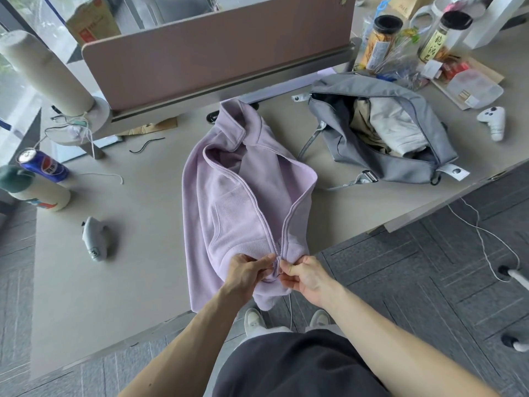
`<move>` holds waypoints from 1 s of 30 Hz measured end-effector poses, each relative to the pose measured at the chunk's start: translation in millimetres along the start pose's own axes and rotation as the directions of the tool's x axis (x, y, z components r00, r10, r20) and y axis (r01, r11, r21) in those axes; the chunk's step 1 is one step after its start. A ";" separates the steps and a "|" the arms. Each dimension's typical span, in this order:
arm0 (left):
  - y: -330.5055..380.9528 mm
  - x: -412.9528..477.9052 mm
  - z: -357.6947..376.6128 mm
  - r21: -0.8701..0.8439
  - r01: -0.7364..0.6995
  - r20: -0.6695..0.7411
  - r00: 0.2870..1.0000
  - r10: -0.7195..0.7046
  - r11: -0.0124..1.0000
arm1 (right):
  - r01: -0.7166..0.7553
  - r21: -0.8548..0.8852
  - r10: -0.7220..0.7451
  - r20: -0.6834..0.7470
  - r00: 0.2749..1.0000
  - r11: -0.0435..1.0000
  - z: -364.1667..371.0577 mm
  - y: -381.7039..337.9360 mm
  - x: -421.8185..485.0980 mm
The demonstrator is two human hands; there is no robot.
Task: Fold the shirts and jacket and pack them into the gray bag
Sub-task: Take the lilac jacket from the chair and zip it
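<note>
A lilac fleece jacket (229, 196) lies on the table with its collar away from me and its zip open along most of its length. Its hem hangs over the table's near edge. My left hand (247, 272) pinches the hem on the left side of the zip. My right hand (305, 275) pinches the hem and zip end on the right side, the two hands almost touching. The gray bag (343, 150) sits open at the right of the jacket, with folded beige and light gray clothes (392, 124) inside it.
A blue soda can (45, 164), a white bottle (40, 193) and a small gray toy (93, 237) lie at the left. A pink divider panel (217, 50) stands at the back. Jars (380, 38), a plastic box (475, 88) and a white controller (493, 121) crowd the right.
</note>
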State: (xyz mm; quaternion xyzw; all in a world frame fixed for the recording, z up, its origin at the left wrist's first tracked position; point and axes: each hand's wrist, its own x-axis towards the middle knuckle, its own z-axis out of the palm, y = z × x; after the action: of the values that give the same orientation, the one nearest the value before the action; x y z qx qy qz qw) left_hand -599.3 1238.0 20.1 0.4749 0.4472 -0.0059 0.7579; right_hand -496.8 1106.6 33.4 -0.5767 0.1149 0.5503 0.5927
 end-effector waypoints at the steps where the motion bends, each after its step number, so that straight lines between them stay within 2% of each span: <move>1: 0.5 -0.7 0.4 0.005 0.002 0.001 1.000 -0.002 1.000 | 0.001 0.003 -0.001 -0.002 1.000 1.000 -0.2 -0.3 0.2; 6: 9.4 -4.0 4.4 -0.054 -0.012 -0.037 0.999 0.010 0.998 | 0.003 0.011 -0.002 -0.017 1.000 1.000 -1.0 0.4 2.1; 19: 14.7 -6.3 10.2 -0.016 -0.007 -0.062 0.998 0.006 1.000 | 0.002 0.035 -0.002 -0.001 1.000 0.999 -0.3 -2.9 2.5; 26: 13.5 -8.9 9.0 0.129 -0.003 -0.002 1.000 0.004 0.992 | -0.003 0.010 0.003 -0.019 1.000 1.000 0.3 -5.1 2.9; 30: 16.5 -12.3 9.1 0.128 0.018 0.001 1.000 -0.019 0.992 | -0.012 -0.015 0.012 -0.036 0.999 1.000 0.1 -4.0 2.7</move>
State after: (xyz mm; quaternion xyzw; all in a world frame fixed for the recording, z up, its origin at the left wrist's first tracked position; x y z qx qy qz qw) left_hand -593.4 1235.3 41.6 0.5183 0.4496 -0.0420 0.7263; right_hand -492.7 1109.2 33.6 -0.5902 0.1251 0.5442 0.5830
